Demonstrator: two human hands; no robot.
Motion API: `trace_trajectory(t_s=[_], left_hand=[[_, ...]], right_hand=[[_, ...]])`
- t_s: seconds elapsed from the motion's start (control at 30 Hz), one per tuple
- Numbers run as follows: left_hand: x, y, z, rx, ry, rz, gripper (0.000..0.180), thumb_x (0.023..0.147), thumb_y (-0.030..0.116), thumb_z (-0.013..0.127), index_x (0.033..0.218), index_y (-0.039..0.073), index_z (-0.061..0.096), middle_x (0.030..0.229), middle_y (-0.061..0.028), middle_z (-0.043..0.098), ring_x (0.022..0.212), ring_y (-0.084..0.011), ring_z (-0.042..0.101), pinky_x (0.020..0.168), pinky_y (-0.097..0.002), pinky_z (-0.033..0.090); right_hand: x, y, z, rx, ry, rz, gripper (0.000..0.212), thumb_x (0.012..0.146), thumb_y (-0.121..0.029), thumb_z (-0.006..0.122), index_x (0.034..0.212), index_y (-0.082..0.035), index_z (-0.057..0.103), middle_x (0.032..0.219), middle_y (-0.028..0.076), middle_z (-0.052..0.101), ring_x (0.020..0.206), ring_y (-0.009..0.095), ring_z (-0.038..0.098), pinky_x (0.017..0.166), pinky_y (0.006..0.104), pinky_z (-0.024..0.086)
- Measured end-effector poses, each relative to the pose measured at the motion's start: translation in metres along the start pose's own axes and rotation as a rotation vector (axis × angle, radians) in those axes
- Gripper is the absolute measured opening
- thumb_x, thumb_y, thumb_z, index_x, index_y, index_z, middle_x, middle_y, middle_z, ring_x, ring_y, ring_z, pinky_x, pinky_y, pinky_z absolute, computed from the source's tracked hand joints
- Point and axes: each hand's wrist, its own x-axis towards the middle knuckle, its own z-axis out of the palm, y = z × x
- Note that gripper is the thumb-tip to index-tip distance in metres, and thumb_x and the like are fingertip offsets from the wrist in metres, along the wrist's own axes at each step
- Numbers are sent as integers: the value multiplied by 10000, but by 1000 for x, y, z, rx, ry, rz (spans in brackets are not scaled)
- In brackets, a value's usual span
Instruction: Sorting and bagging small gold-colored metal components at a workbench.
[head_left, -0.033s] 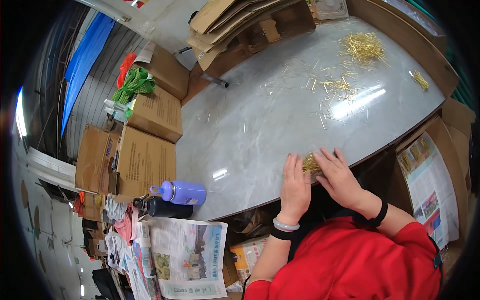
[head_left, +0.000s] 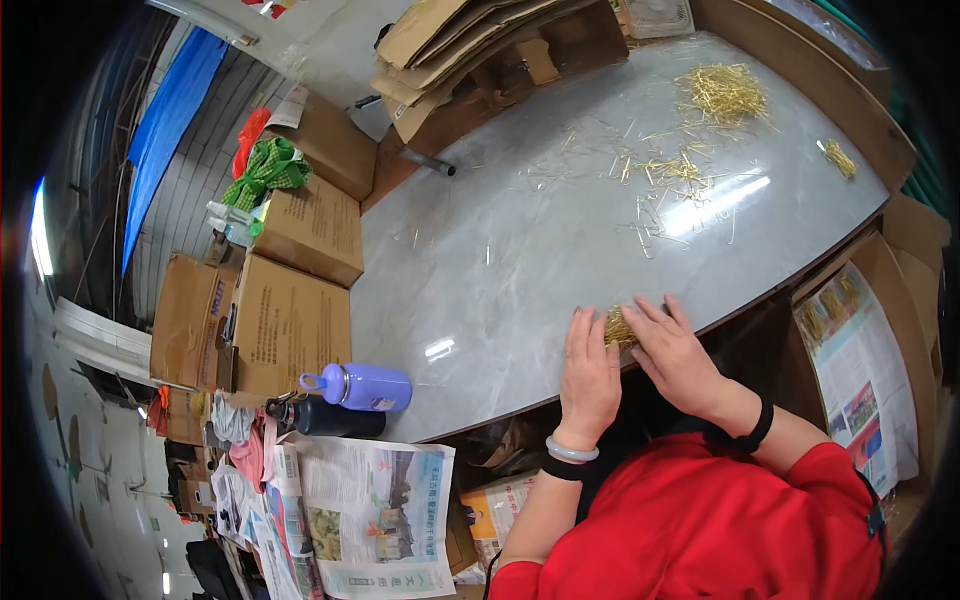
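Observation:
Near the table's front edge, a small bundle of thin gold-coloured wire pins point(head_left: 618, 328) lies between my two hands. My left hand point(head_left: 590, 375) flanks it on the left, its fingers long and close together. From the right, my right hand point(head_left: 672, 350) bends over it, with the fingers on the far side and the thumb on the near side. Together the hands hold the bundle against the grey tabletop point(head_left: 500, 320); its underside is hidden. Farther off sit a big heap of like pins point(head_left: 725, 95), a looser scatter point(head_left: 680, 175) and a separate small bundle point(head_left: 838, 158).
A purple bottle point(head_left: 370, 387) and a black bottle point(head_left: 335, 417) stand at the table's left corner. Cardboard boxes point(head_left: 300, 320) line the left side, and stacked cardboard point(head_left: 450, 50) the back. To the right, newspaper point(head_left: 855, 370) carries several more small bundles point(head_left: 830, 303).

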Motion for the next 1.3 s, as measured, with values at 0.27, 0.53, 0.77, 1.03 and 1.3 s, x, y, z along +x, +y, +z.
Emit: trace_trajectory(t_s=[0.27, 0.53, 0.77, 1.03, 1.3], left_hand=[[1, 3, -1, 61, 55, 26, 362, 1016, 136, 497, 1333, -38, 498, 1386, -238, 472, 1319, -427, 430, 1098, -493, 360], [1, 3, 2, 67, 71, 42, 368, 1010, 131, 506, 1342, -27, 496, 1366, -227, 481, 1301, -412, 440, 1089, -484, 365], [-1, 2, 4, 133, 103, 36, 364, 1005, 115, 512, 1336, -34, 492, 1369, -229, 473, 1286, -424, 441, 1073, -488, 373], [0, 0, 6, 135, 126, 52, 392, 995, 95, 525, 1347, -63, 460, 1374, -257, 448, 1273, -436, 444, 1059, -498, 385], [-6, 1, 10, 108, 188, 4, 364, 993, 85, 536, 1314, -75, 476, 1352, -283, 426, 1253, -457, 458, 1025, -490, 424]], right_hand=[[19, 10, -8, 279, 145, 135, 449, 790, -78, 763, 1205, -44, 593, 1144, 146, 622, 1091, 356, 579, 906, 435, 482], [7, 0, -1, 134, 231, 157, 150, 772, -73, 742, 879, -44, 641, 1056, 110, 611, 1000, 322, 562, 883, 420, 442], [18, 0, -2, 113, 208, 106, 246, 787, -58, 700, 1028, -38, 654, 1062, 127, 653, 1096, 336, 571, 961, 453, 432], [16, -9, 11, 332, 231, 111, 389, 855, -39, 642, 1240, -26, 588, 1135, 161, 665, 1068, 350, 612, 1006, 453, 429], [27, -12, 18, 186, 262, 156, 375, 837, -68, 692, 1202, -53, 607, 1146, 152, 607, 1026, 358, 594, 927, 442, 467]])
